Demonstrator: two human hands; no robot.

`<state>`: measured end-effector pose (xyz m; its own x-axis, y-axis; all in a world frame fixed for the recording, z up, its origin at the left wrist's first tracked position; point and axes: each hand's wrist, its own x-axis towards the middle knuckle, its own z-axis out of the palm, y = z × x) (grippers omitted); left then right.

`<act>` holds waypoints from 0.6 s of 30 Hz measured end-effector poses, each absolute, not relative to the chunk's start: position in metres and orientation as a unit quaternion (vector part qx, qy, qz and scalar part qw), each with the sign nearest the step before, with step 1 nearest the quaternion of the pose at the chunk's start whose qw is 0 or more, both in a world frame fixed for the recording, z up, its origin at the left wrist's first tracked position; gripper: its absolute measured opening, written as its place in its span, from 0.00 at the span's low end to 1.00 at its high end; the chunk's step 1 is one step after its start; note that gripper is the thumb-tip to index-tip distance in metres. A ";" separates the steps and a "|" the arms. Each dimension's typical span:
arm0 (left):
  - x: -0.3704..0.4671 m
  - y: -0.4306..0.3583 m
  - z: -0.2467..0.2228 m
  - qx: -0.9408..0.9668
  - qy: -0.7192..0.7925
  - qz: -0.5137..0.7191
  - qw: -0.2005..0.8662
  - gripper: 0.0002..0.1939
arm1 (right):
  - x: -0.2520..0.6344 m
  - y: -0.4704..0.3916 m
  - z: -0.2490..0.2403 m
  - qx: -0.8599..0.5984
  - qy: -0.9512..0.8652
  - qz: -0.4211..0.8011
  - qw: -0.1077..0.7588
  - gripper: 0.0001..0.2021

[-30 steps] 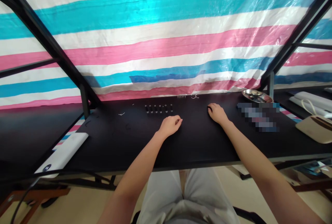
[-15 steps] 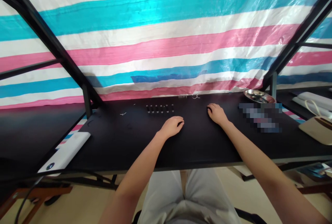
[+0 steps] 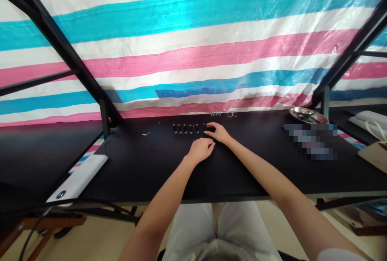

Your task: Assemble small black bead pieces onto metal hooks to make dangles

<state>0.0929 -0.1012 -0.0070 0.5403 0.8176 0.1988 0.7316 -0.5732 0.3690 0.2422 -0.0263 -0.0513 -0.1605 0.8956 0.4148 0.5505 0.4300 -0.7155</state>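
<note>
Several small dark cylinders with pale metallic ends stand in a row on the black table; the middle one is a cylinder [image 3: 190, 128]. My right hand [image 3: 218, 132] is at the right end of this row. Its thumb and index finger are apart, with the tips right beside the last cylinder [image 3: 204, 128]; whether they touch it I cannot tell. My left hand [image 3: 200, 149] rests on the table just in front of the row, fingers loosely bent, with nothing visible in it.
Several small metallic pieces [image 3: 215, 114] line the table's back edge beside a white string [image 3: 231, 114]. A shiny metal dish [image 3: 308, 115] lies at the back right, near a blurred-out item [image 3: 311, 142]. On the left is a white power strip-like box [image 3: 79, 176]. Striped sheeting [image 3: 193, 51] hangs behind.
My right hand has moved left across the table to the right end of the cylinder row. My left hand has stayed nearly in place. The view has shifted slightly.
</note>
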 end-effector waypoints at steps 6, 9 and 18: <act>0.093 -0.100 -0.009 0.867 0.454 0.174 0.108 0.15 | 0.233 -0.013 -0.056 -0.498 -0.759 0.163 0.386 0.10; 0.093 -0.100 -0.010 0.869 0.451 0.176 0.104 0.15 | 0.233 -0.014 -0.057 -0.486 -0.760 0.157 0.401 0.04; 0.094 -0.095 -0.011 0.746 0.530 0.356 0.189 0.11 | 0.245 -0.044 -0.043 -0.493 -0.740 0.149 0.433 0.06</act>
<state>0.0944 -0.0945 -0.0111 0.1842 0.9259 0.3299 0.6562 -0.3657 0.6601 0.2452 -0.0437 -0.0431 -0.1396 0.8582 0.4940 0.6006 0.4700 -0.6468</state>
